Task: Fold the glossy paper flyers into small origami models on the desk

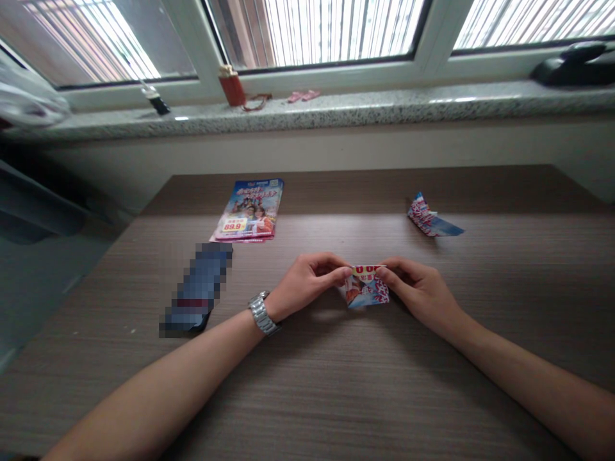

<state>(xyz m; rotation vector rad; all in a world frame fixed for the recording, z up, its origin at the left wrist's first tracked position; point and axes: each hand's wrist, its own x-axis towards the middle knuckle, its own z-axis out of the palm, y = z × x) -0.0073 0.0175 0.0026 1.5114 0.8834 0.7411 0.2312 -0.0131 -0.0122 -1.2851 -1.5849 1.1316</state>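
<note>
Between my two hands is a small folded flyer (368, 291), printed in blue, red and white, with its lettering upside down. My left hand (314, 282), with a metal watch (263, 312) on the wrist, pinches its upper left corner between thumb and fingers. On the other side my right hand (418, 288) pinches the upper right corner the same way. The flyer is held just over the wooden table (307, 397); whether its lower edge touches the surface I cannot tell. Beyond my right hand lies a folded paper shape (430, 221) with the same kind of print.
A stack of flyers (252, 211) lies at the table's back left, and a phone with a blurred screen (196, 288) is in front of it. Along the granite windowsill (375, 112) sit a red lighter-like object (231, 86), pink pieces (303, 96) and a black object (576, 67).
</note>
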